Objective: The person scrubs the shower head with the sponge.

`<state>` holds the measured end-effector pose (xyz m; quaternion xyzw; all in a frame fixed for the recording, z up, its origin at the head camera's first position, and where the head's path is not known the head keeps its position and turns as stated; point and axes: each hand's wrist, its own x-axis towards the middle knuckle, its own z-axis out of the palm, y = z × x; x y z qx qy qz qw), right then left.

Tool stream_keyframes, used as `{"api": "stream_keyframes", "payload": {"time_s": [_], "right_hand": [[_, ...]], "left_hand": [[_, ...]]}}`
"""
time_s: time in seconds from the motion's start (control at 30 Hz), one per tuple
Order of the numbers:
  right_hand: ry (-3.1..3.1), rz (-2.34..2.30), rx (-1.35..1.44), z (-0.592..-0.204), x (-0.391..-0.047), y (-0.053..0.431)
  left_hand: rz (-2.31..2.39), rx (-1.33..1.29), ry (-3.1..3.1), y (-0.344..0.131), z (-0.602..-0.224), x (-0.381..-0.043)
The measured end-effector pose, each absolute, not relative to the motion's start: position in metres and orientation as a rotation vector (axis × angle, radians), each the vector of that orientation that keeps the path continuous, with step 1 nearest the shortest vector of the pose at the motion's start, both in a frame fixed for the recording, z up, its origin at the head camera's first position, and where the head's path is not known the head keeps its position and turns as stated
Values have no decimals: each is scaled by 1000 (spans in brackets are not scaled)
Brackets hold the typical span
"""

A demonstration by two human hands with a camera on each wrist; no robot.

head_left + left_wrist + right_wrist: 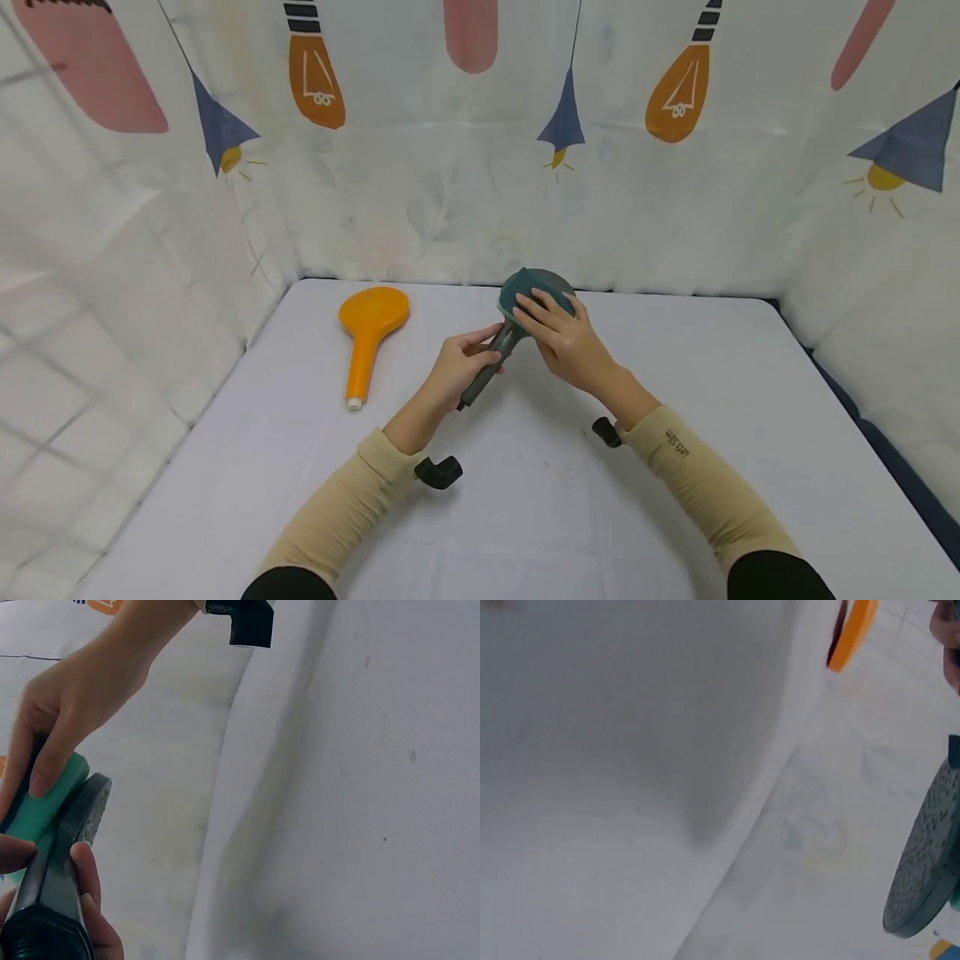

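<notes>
My left hand [467, 364] grips the handle of a grey shower head [480, 385], which is held tilted above the table with its head away from me. My right hand [567, 342] holds a sponge [514, 293], green with a dark teal outer layer, against the back of the head. In the left wrist view, the thumb and fingers pinch the sponge [61, 789] beside the shower head [58, 859]. The perforated face of the shower head [924, 859] shows in the right wrist view, turned away from the sponge.
An orange shower head [365, 350] with a white handle end lies to the left on the white-covered table [495, 525]. Patterned cloth [450, 192] hangs behind the table and along both sides. Black wrist cameras [439, 472] sit at both cuffs.
</notes>
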<state>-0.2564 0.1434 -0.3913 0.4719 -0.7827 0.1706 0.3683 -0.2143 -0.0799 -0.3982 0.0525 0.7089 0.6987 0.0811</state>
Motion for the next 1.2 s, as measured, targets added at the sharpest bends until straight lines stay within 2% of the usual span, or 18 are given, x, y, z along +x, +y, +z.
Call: {"api": "stream_keyframes", "payload": {"time_s": [0.63, 1.2], "right_hand": [[-2025, 749, 851, -397, -273, 186], [-1986, 883, 805, -402, -272, 180]], "left_hand": [[2111, 111, 2134, -89, -400, -218], [2267, -31, 1899, -94, -398, -217]]}}
